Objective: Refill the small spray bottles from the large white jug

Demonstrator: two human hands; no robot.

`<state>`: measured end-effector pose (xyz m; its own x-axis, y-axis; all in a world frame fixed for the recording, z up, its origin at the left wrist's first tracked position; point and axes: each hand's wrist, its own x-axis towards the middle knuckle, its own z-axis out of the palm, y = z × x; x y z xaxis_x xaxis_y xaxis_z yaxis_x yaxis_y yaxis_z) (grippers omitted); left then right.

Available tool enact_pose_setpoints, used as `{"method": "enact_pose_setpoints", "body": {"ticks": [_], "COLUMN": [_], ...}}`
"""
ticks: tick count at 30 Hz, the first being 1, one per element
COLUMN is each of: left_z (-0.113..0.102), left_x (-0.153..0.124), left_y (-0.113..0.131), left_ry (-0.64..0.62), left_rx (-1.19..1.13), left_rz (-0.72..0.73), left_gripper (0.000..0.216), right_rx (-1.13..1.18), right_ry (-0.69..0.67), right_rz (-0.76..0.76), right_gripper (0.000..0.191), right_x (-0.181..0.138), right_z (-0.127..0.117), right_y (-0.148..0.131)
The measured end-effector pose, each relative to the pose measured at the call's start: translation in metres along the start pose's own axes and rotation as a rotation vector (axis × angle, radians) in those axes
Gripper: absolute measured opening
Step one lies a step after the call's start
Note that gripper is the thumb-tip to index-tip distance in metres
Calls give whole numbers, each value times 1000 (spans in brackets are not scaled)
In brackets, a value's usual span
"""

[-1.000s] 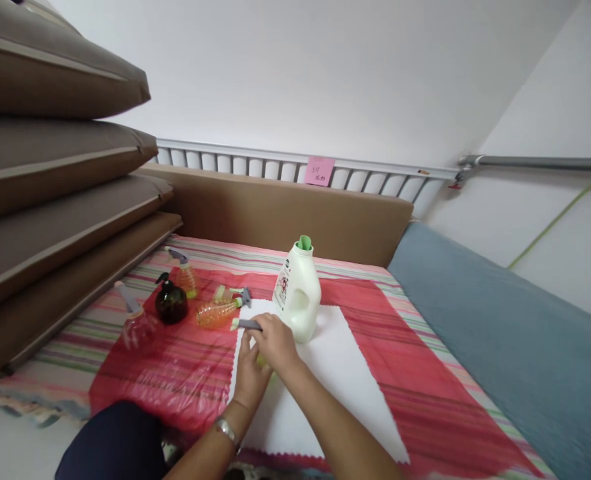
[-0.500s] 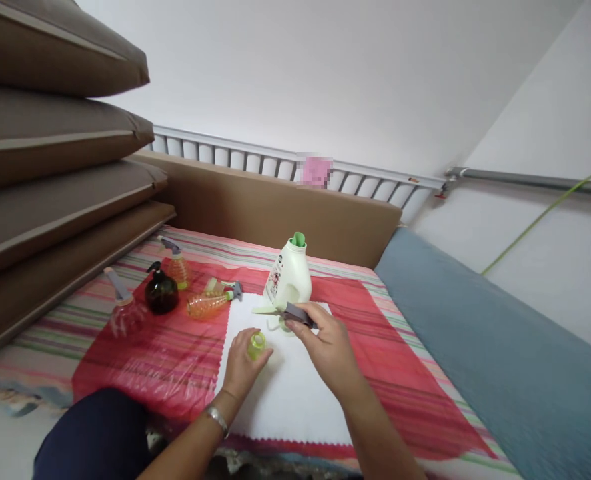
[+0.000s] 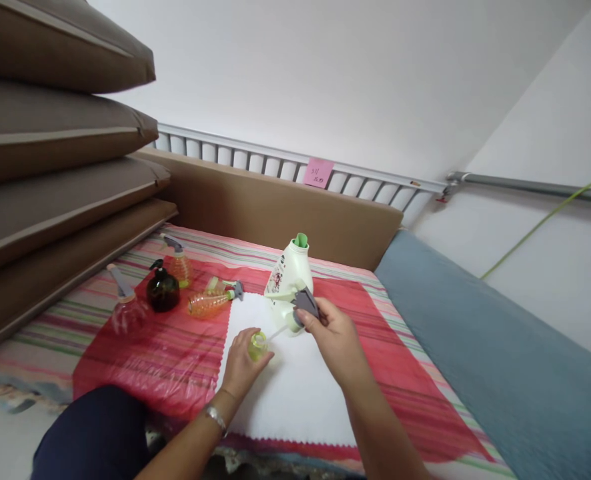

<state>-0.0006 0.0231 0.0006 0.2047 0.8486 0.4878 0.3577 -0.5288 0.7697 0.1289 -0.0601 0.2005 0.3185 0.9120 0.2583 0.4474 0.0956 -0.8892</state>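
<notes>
My left hand [image 3: 244, 363] is closed around a small yellow-green clear bottle [image 3: 258, 347] with an open neck, standing over the white cloth [image 3: 295, 400]. In my right hand [image 3: 333, 333] is a spray trigger head [image 3: 305, 303], grey with a pale green nozzle. Its thin tube [image 3: 278, 332] slants down left, the tip close to the bottle's mouth; whether it is inside I cannot tell. Right behind the spray head stands a pale green jug [image 3: 293, 267] with a handle and a green opening, partly hidden by it.
To the left are an orange spray bottle [image 3: 208, 303] lying down, a dark pump bottle [image 3: 163, 291], a pink spray bottle [image 3: 129, 313] and a yellow one [image 3: 181, 268]. Stacked brown cushions [image 3: 65, 127] rise at the left. A blue padded panel [image 3: 475, 340] borders the right.
My right hand has tilted the spray head, so its nozzle points higher and its tube reaches toward the bottle. My left hand keeps its hold on the bottle, almost unmoved.
</notes>
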Motion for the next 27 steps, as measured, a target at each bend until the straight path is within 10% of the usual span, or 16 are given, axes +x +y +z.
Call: {"method": "enact_pose_setpoints", "body": {"ticks": [18, 27], "left_z": [1, 1], "left_x": [-1, 0], "left_y": [-4, -3], "left_ry": [-5, -25], "left_rx": [-1, 8], "left_rz": [15, 29], "left_gripper": [44, 46], "right_rx": [-90, -334], "right_ry": [73, 28], "right_rz": [-5, -37], "right_gripper": [28, 16], "right_x": [11, 16], "right_z": [-7, 44], "right_y": [-9, 35]}}
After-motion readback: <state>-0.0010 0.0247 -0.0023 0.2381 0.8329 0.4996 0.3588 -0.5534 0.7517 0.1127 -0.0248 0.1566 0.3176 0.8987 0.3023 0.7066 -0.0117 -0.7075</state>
